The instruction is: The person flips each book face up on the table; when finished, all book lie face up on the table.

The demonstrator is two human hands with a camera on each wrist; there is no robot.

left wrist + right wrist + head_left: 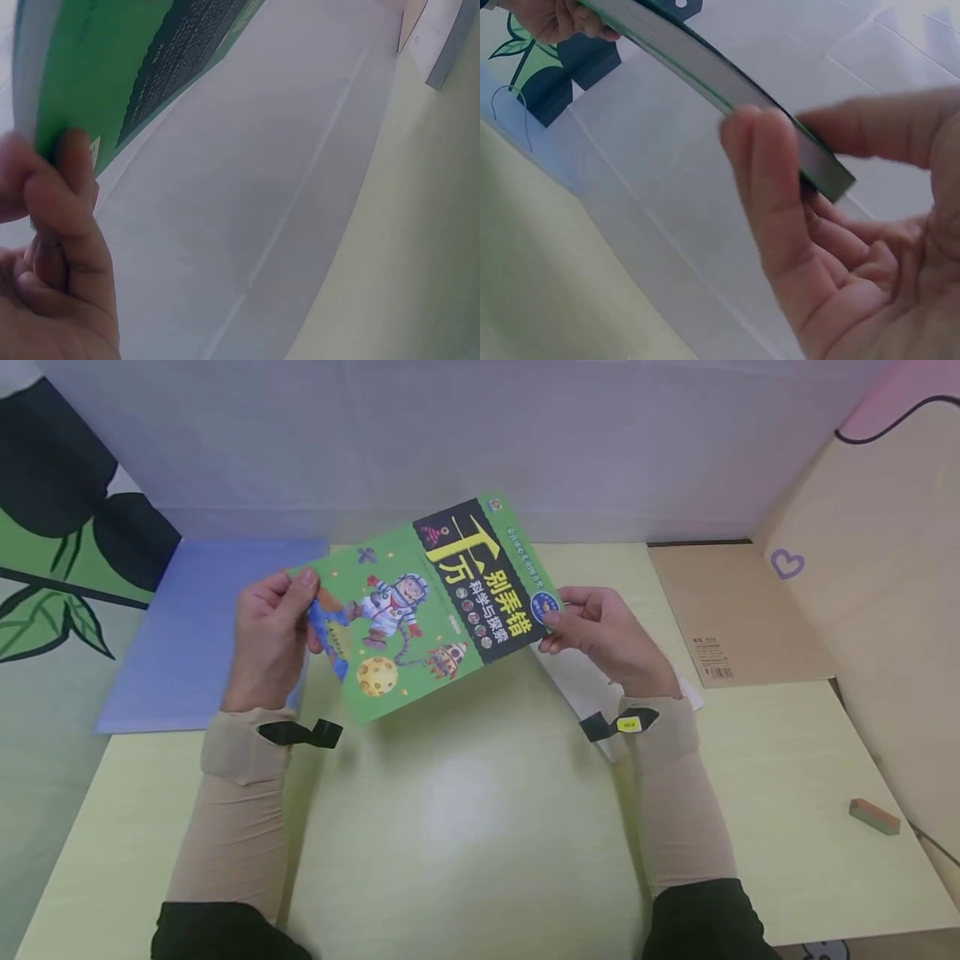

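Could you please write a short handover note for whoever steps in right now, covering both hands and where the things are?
Left hand: pinches the left edge of the green book.
Right hand: pinches the book's right corner, thumb on the cover.
The book is held in the air, tilted, cover up, above the yellow-green table.
A blue sheet lies at the left, a brown notebook at the right, white paper under the right hand, and a small block near the right edge.
Done: book lifted. Left: book not yet set down or opened.

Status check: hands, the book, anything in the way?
Left hand and right hand each pinch an end of the green astronaut-cover paperback book, held above the pale yellow-green table. Nothing in the way.
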